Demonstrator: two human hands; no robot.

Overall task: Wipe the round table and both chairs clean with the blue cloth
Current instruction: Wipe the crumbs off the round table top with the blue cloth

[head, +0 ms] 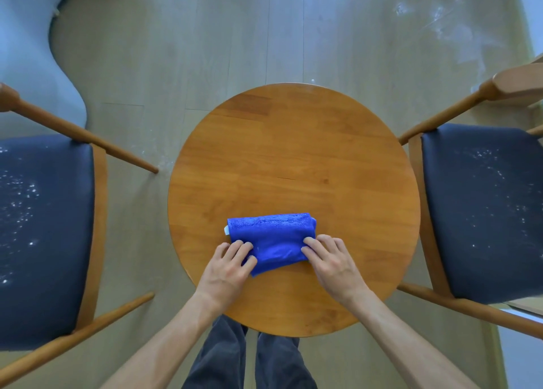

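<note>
Home dining nook, round wooden table (293, 159), two padded chairs (484, 212), plank floor (205, 50)

both hands, left hand (227, 266) and right hand (330, 261), press the folded blue cloth (271, 240) on the round table (293, 159).
</note>
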